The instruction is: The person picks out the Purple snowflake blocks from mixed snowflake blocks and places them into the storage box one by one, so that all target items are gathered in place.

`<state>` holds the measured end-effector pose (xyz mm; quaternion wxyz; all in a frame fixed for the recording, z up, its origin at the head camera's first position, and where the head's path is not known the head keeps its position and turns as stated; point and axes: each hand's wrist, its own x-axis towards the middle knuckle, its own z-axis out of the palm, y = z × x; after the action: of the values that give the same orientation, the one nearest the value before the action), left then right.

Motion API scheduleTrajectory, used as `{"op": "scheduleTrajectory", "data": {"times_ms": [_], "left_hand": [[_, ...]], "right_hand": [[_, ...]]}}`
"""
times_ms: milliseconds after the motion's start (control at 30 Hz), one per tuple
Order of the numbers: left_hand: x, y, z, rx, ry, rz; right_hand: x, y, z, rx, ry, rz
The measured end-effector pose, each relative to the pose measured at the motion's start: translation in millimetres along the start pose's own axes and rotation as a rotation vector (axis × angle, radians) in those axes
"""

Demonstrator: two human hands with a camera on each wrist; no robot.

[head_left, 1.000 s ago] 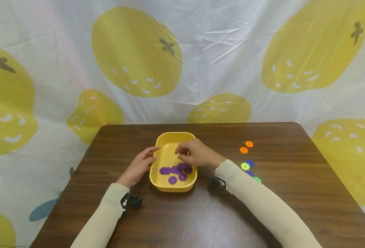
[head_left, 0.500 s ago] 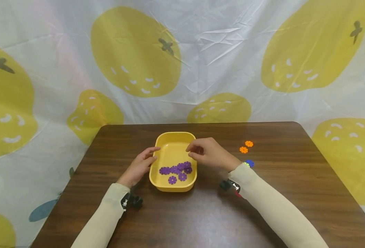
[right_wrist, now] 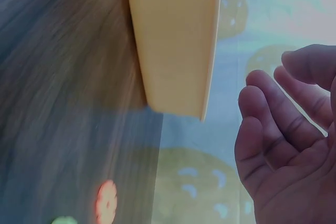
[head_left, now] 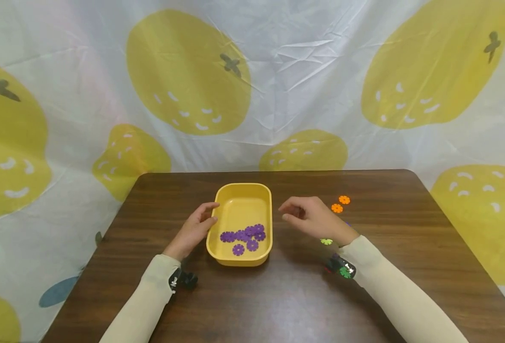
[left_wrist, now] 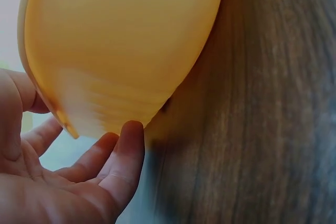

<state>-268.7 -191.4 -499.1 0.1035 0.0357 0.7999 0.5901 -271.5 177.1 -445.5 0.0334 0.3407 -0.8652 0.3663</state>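
A yellow plastic tub [head_left: 239,212] stands on the table, with several purple snowflake-shaped building discs [head_left: 252,245] lying in its near half. My left hand [head_left: 192,231] rests at the tub's left side, fingers relaxed. In the left wrist view its fingertips [left_wrist: 132,129] lie against the tub's outer wall [left_wrist: 126,51]. To the right of the tub, my right hand [head_left: 312,219] hovers over the table with loosely bent fingers and nothing between them. The right wrist view shows that hand's empty fingers [right_wrist: 252,103] apart from the tub wall [right_wrist: 173,40].
Two orange discs [head_left: 344,200] lie on the brown table [head_left: 243,305] behind my right hand. A yellow-green disc [head_left: 326,242] and a green disc [head_left: 345,272] show around my right wrist, partly covered. A lemon-patterned cloth [head_left: 269,85] hangs behind the table.
My right hand has moved from over the tub out to its right, above the table. The left hand stays at the tub's side, and the purple discs in the tub lie as before.
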Motion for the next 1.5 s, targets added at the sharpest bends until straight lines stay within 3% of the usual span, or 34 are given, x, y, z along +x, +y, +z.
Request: {"op": "scheduleTrajectory", "data": {"times_ms": [300,733,1033,1267,1500], "left_hand": [[-0.4,-2.1,-0.2,0.084,0.049,0.022],[0.5,-2.1,0.5,0.089,0.059,0.034],[0.2,-2.9,1.3,0.092,0.052,0.02],[-0.7,-2.6,3.4,0.09,0.048,0.017],[-1.3,-3.1,2.5,0.099,0.053,0.007]], "right_hand": [[-25.4,15.4,-12.0,-0.007,0.006,0.055],[-69.6,41.9,-29.2,-0.065,-0.017,0.087],[-95.9,50.4,-36.8,-0.053,-0.107,0.188],[-117.3,53.5,-40.6,-0.086,-0.181,0.186],[-122.9,53.4,-43.3,-0.104,-0.24,0.183]]}}
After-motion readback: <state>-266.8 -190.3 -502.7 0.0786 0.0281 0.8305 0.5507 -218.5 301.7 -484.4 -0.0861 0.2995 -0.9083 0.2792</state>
